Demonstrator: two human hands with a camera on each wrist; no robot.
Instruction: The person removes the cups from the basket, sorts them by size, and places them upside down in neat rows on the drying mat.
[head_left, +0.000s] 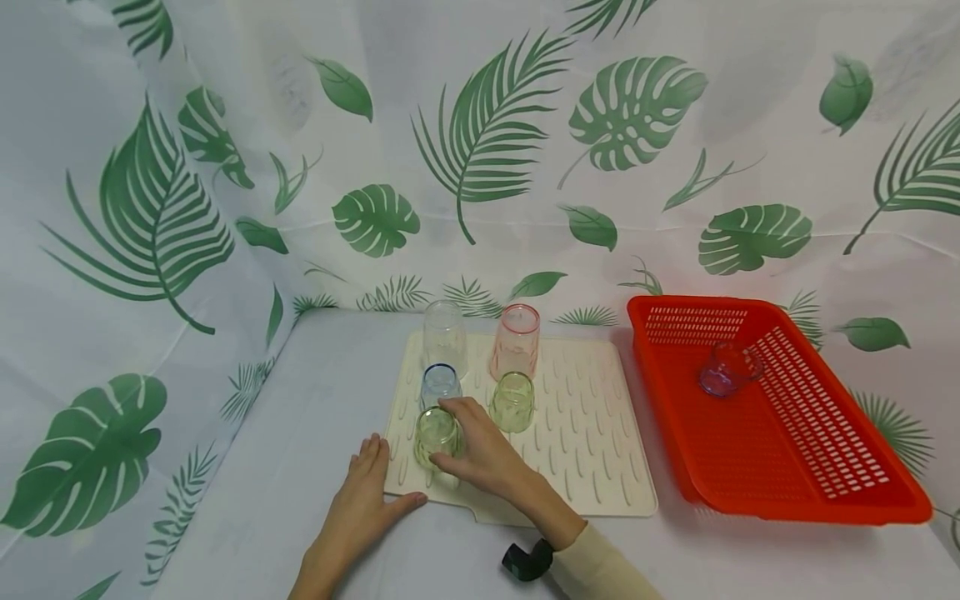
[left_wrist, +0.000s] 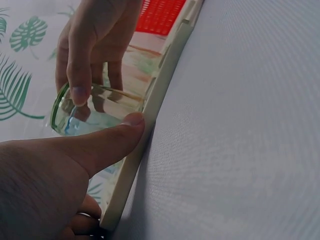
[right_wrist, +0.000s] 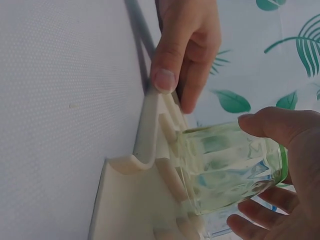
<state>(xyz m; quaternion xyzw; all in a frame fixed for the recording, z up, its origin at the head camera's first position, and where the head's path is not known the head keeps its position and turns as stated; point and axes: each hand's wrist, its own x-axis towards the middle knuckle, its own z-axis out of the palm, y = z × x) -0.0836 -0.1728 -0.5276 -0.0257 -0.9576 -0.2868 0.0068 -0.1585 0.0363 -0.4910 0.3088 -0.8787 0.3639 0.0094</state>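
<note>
My right hand (head_left: pixel 491 454) grips a pale green glass (head_left: pixel 435 435) near the front left corner of a cream draining mat (head_left: pixel 585 467). In the right wrist view the thumb is on one side of this glass (right_wrist: pixel 225 167) and the fingers are on the other. My left hand (head_left: pixel 362 496) rests at that mat corner, its thumb along the front edge and its fingers by the left edge. Just behind the gripped glass stands a blue-rimmed glass (head_left: pixel 440 382), partly hidden. A second green glass (head_left: pixel 513 404) stands to its right.
Behind them on the mat are a tall clear glass (head_left: pixel 445 337) and a tall pink glass (head_left: pixel 516 346). At the right sits a red plastic basket (head_left: pixel 810 510) with a purple-tinted glass cup (head_left: pixel 722 379) inside. A leaf-patterned cloth (head_left: pixel 487 250) hangs behind the table.
</note>
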